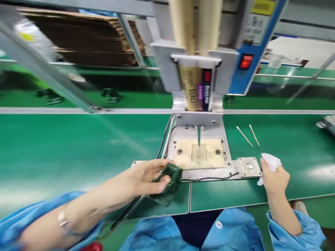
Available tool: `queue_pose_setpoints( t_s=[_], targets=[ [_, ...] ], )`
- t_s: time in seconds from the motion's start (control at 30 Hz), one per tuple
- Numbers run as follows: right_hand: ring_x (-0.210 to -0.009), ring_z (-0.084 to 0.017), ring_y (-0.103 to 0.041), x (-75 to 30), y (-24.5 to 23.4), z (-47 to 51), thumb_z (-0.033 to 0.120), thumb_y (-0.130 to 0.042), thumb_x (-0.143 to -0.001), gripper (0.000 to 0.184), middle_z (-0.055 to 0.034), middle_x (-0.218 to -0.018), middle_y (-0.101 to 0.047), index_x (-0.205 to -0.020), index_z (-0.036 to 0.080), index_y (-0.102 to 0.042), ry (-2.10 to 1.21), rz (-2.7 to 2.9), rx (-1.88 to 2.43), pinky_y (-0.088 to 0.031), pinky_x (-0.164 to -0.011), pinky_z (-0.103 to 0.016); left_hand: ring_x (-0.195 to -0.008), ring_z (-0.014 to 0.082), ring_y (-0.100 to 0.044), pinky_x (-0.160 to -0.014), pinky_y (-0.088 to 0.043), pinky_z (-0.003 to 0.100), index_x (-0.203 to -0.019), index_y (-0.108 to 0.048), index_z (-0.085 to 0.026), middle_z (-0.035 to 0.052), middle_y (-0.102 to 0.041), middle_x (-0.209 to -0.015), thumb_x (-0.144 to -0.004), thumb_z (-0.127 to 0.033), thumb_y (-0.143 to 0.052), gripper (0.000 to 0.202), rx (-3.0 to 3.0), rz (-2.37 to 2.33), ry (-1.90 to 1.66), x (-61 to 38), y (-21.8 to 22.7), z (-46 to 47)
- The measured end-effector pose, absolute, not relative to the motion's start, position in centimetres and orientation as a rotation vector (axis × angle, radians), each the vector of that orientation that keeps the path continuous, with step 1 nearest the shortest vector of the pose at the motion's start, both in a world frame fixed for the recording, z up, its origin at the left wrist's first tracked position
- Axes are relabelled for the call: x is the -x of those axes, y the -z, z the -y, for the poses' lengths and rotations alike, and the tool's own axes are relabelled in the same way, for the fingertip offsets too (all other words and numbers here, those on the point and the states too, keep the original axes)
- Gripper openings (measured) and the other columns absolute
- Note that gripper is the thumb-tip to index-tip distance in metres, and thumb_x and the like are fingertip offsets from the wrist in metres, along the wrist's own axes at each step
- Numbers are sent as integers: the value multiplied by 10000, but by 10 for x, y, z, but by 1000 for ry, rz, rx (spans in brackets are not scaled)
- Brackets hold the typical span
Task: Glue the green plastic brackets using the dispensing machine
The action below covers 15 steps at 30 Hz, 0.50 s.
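My left hand grips a dark green plastic part between thumb and fingers; motion blur hides its details. It is held just in front of a glue dispensing machine, near the left front corner of the pale fixture block. The thin dispensing needle points down over the square recess in that block. My right hand is closed around a crumpled white tissue, just right of the metal button box.
Two cotton swabs lie on the green table right of the machine. Behind the metal rail, several dark parts sit on a green belt. Stacked cardboard stands at back left. A cable runs beside the machine base.
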State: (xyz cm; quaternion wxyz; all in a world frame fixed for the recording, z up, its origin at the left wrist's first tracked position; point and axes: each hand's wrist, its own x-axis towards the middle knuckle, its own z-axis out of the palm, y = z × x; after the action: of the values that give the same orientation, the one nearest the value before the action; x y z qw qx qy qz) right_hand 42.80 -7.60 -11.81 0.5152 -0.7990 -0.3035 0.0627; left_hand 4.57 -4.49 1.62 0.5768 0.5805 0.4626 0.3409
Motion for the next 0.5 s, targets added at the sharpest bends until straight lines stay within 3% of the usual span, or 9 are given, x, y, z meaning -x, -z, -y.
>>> queue_pose_setpoints(
  t_s=[0.1, 0.27, 0.43, 0.5],
  targets=[
    [-853, -342, -682, -428, 119, 77, 543, -692, -654, 588, -172, -892, -728, -1014, 79, -729, -153, 700, 1900, -518, -773, -448, -812, 143, -644, -748, -523, 234, -975, -688, -156, 66, -683, -898, -636, -328, -846, 412, -1037, -1064, -463, -54, -17, 33],
    [-822, -329, -679, -424, 116, 77, 532, -715, -652, 590, -168, -864, -727, -1022, 73, -727, -177, 659, 1850, -528, -748, -438, -552, 77, -545, -514, -437, 196, -954, -668, -131, 16, -654, -776, -512, -349, -907, 548, -1017, -1138, -429, -86, -9, 2],
    [-867, -324, -682, -428, 122, 77, 531, -730, -668, 581, -165, -889, -727, -1028, 75, -724, -162, 692, 1826, -526, -825, -446, -821, 155, -651, -722, -530, 243, -933, -656, -147, 48, -696, -912, -523, -344, -903, 517, -1093, -1064, -460, -100, -7, -15],
    [-874, -321, -684, -429, 124, 77, 530, -727, -682, 573, -170, -910, -726, -1030, 74, -724, -151, 713, 1826, -524, -839, -445, -841, 161, -649, -769, -529, 261, -922, -632, -145, 44, -694, -899, -534, -338, -893, 506, -1169, -1063, -483, -102, -10, -22]
  ],
)
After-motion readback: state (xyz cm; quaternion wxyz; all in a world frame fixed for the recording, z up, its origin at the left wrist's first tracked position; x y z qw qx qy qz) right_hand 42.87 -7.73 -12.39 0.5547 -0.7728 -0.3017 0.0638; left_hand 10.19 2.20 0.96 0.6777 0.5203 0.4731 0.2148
